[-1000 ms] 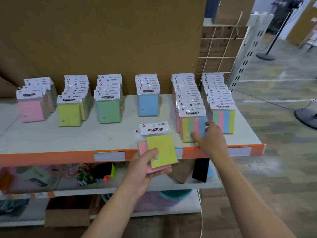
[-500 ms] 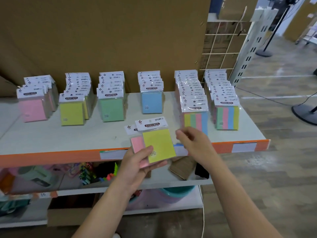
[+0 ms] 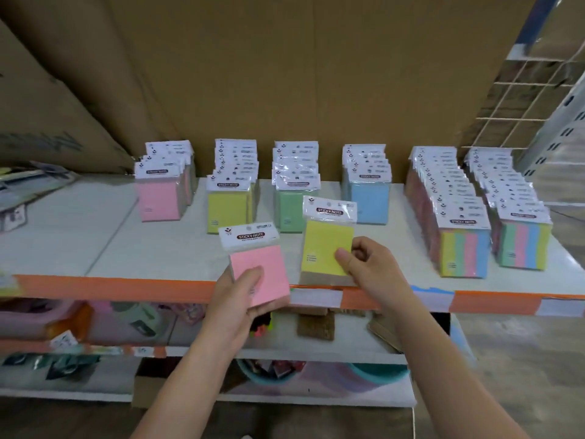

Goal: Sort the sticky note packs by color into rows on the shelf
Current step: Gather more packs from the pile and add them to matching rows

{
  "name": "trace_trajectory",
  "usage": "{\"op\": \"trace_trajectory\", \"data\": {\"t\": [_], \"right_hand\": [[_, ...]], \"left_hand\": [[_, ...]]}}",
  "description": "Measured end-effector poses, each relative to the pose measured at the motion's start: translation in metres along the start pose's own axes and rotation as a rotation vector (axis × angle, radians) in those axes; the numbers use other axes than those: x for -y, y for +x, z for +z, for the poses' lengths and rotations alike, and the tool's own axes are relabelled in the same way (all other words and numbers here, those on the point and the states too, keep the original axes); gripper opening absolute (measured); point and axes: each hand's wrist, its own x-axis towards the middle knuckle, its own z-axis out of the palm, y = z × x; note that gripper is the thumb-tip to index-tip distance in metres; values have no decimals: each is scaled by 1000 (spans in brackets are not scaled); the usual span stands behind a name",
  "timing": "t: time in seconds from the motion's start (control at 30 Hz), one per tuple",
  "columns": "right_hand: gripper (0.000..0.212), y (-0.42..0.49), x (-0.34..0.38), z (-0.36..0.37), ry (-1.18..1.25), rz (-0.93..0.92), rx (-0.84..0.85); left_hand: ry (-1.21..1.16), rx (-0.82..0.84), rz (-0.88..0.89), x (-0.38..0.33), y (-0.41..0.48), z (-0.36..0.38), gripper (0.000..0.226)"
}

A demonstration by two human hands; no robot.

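A yellow pack (image 3: pixel 326 245) is pinched upright by the right hand (image 3: pixel 370 264) above the front edge of the shelf (image 3: pixel 79 242). A pink pack (image 3: pixel 258 267) is gripped by the left hand (image 3: pixel 237 299) just beside it. The yellow row (image 3: pixel 228 213) is noted behind and leftward, past the pink pack. The pink row (image 3: pixel 160 198) lies further left and is judged nearer the left hand.

A shop: priced shelf (image 3: pixel 126 285) stocked with packaged sticky note packs (image 3: pixel 462 223), wire display grid (image 3: pixel 519 99).
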Motion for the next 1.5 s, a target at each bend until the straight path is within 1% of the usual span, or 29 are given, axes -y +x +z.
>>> {"op": "trace_trajectory", "data": {"t": [0.07, 0.17, 0.23, 0.33, 0.5, 0.6, 0.67, 0.7, 0.73, 0.77, 0.8, 0.83, 0.9, 0.93, 0.97, 1.03, 1.13, 1.23, 1.3, 1.4, 1.5], "right_hand": [[29, 15, 11, 36, -23, -17, -6], [18, 42, 29, 91, -73, -26, -13], [20, 57, 38, 123, -80, -44, -21], [24, 71, 45, 158, -114, -58, -63], [25, 86, 46, 181, -252, -32, -134], [31, 86, 50, 186, -296, -5, -170], [38, 80, 50, 187, -295, 15, -197], [38, 74, 49, 186, -273, 11, -215], [33, 66, 49, 185, -249, -3, -224], [25, 59, 49, 183, -230, -24, -209], [15, 53, 49, 180, -212, -45, -149], [9, 46, 48, 177, -182, -61, -46], [12, 33, 52, 174, -108, -89, 222], [9, 29, 53, 175, -88, -100, 327], [5, 26, 55, 178, -73, -111, 391], [15, 28, 56, 187, -88, -142, 422], [20, 41, 60, 205, -107, -140, 359], [27, 52, 65, 224, -99, -108, 287], [28, 58, 71, 239, -94, -107, 262], [26, 70, 81, 264, -196, -158, 203], [11, 84, 91, 290, -293, -176, 111]], "left_hand": [[27, -34, 31, -11, 4, -27, 23], [53, -89, 73, -23, 8, -66, 19], [87, -116, 109, -29, 9, -89, 18], [148, -109, 133, -32, 11, -114, 19], [182, -62, 90, -31, 16, -136, 24], [187, -34, 77, -34, 19, -140, 40], [180, -26, 70, -37, 23, -139, 47], [181, -29, 73, -38, 24, -138, 47], [186, -35, 83, -41, 26, -136, 45], [194, -44, 100, -43, 27, -135, 43], [196, -57, 117, -45, 28, -133, 42], [188, -73, 130, -46, 29, -130, 40], [188, -103, 162, -51, 31, -126, 38], [203, -111, 179, -53, 31, -124, 38], [213, -113, 190, -56, 31, -123, 38], [261, -126, 206, -60, 32, -122, 38], [389, -182, 262, -67, 30, -129, 30], [466, -343, 259, -74, 24, -151, 16], [480, -414, 237, -77, 20, -171, 13], [555, -423, 199, -81, 21, -197, 12], [618, -392, 190, -85, 30, -222, 14]]}}
